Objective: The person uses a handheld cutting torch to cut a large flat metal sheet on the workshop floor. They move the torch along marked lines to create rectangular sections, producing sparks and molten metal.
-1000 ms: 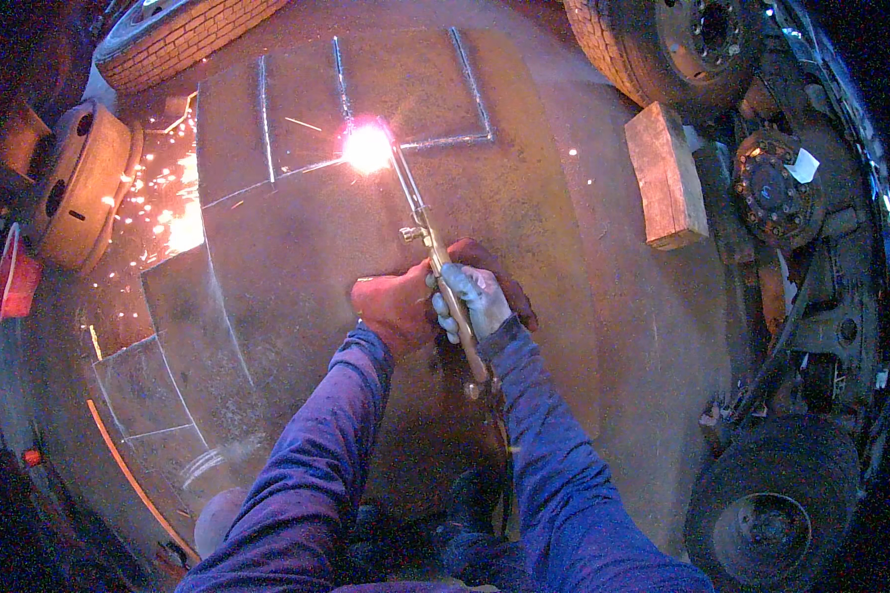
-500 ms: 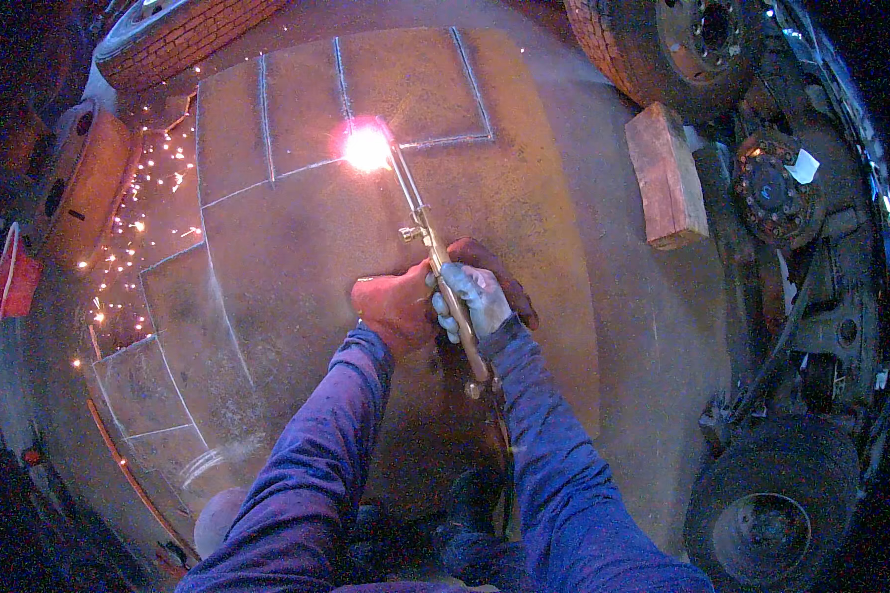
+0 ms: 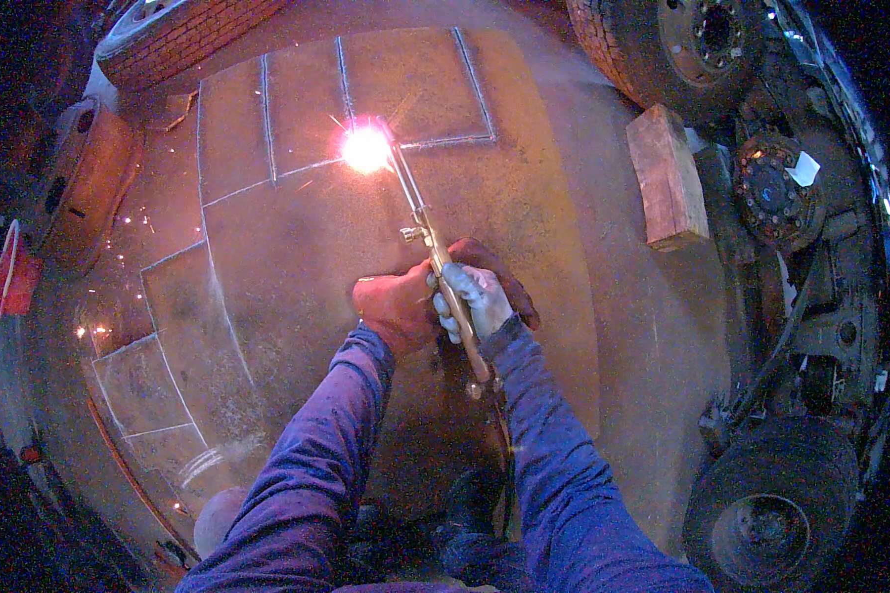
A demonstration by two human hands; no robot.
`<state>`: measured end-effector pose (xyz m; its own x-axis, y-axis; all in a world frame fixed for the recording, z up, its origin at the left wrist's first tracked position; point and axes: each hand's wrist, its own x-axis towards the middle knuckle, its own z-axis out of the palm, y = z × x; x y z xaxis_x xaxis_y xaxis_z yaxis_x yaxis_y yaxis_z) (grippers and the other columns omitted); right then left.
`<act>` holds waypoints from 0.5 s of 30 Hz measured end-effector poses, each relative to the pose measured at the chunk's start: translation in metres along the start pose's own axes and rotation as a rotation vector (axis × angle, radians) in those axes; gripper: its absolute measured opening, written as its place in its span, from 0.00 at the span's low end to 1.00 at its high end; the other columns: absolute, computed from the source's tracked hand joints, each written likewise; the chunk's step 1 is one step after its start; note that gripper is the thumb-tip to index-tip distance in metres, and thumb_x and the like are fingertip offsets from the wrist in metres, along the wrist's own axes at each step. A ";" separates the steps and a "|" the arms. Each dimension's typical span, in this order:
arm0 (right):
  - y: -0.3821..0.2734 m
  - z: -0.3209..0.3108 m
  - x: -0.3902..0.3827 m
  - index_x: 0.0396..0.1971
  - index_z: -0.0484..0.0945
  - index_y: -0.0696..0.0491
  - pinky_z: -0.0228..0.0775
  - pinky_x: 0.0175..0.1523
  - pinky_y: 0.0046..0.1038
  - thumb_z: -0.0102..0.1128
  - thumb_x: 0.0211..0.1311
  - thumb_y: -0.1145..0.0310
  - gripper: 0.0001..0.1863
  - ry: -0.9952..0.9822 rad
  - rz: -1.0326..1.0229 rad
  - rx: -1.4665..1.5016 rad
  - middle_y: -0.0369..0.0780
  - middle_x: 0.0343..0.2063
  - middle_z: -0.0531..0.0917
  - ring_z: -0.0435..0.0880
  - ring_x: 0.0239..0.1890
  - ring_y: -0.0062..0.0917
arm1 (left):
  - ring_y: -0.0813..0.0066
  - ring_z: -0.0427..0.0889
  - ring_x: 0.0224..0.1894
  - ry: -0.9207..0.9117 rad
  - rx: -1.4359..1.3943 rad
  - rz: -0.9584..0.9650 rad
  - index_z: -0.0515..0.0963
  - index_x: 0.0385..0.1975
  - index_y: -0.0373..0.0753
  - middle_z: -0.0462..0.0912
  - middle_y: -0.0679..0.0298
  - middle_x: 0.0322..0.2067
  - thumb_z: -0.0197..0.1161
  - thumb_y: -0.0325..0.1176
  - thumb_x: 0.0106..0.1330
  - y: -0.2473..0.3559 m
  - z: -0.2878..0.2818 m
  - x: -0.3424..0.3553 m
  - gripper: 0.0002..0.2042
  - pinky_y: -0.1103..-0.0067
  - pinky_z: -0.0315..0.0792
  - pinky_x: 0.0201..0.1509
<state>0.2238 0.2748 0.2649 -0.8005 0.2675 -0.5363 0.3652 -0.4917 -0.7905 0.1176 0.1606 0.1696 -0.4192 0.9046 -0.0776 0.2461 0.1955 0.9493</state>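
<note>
My right hand [image 3: 478, 296], pale grey-looking, is closed round the long brass-coloured body of a cutting torch [image 3: 430, 240]. My left hand [image 3: 398, 302], in a red work glove, supports the torch from the left side and beneath; its fingers are mostly hidden. Dark red glove-like material [image 3: 509, 274] shows beyond my right hand. Ahead, the torch's tubes reach a bright glare [image 3: 367, 149] on a rusty steel plate [image 3: 316, 232], which hides the tip and the metal right there. Chalk lines [image 3: 344, 79] mark the plate, and the glare sits where two of them meet.
A wooden block [image 3: 667, 178] stands to the right, near a tyred wheel [image 3: 663, 44] and a hub [image 3: 778, 188]. Another wheel [image 3: 761, 524] lies lower right. On the left are a tyre [image 3: 183, 44], a rusty rim [image 3: 84, 188], a red object [image 3: 17, 272] and sparks [image 3: 94, 331].
Far fewer sparks show at the left than before. My hands and the torch have barely moved, and thin streaks of light now fan out from the glare.
</note>
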 end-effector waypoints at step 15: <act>-0.003 -0.001 -0.001 0.40 0.78 0.52 0.67 0.17 0.24 0.62 0.68 0.41 0.26 0.006 -0.004 0.003 0.34 0.18 0.77 0.74 0.13 0.19 | 0.72 0.82 0.25 0.195 -1.382 -0.474 0.79 0.27 0.39 0.83 0.64 0.24 0.68 0.36 0.71 0.047 -0.001 0.006 0.11 0.74 0.76 0.27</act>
<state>0.2238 0.2771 0.2670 -0.7990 0.2749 -0.5349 0.3604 -0.4932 -0.7918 0.1261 0.1749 0.2139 -0.3571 0.7744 -0.5224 -0.9085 -0.1579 0.3869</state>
